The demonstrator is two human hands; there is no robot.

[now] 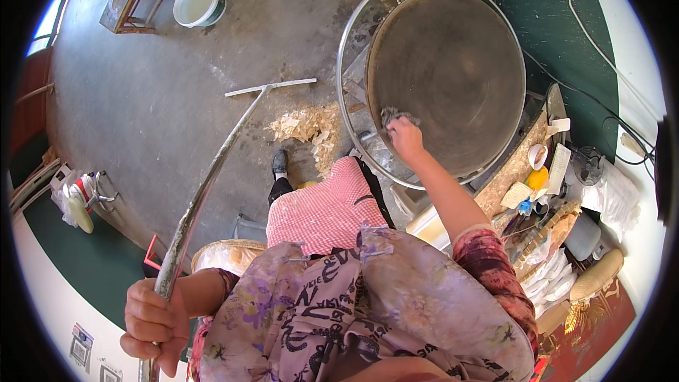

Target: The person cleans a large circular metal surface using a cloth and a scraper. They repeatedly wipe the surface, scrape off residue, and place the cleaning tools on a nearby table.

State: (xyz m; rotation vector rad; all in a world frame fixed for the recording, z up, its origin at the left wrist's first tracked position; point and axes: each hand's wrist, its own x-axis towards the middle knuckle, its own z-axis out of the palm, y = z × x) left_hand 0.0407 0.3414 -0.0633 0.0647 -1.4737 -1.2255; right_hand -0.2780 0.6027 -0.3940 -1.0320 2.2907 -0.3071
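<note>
In my left hand [154,323] is the lower part of a long, batter-smeared stick [204,185]. Its far end meets a thin crossbar [270,87] in a T shape, which appears above the concrete floor. At the near left edge of a large round griddle plate [451,79], my right hand [406,138] grips a dark, crumpled scrubber or rag [395,115] against the surface. The plate is dark, with faint circular marks. A metal ring rail [340,58] surrounds it.
Pale flaky scraps [313,127] lie on the floor beside the griddle. A white bucket [197,5] stands near a wooden stool [140,0] at upper left. A cluttered board [514,170] and a small fan [588,167] are at right. Behind my left arm sits a woven basket [228,248].
</note>
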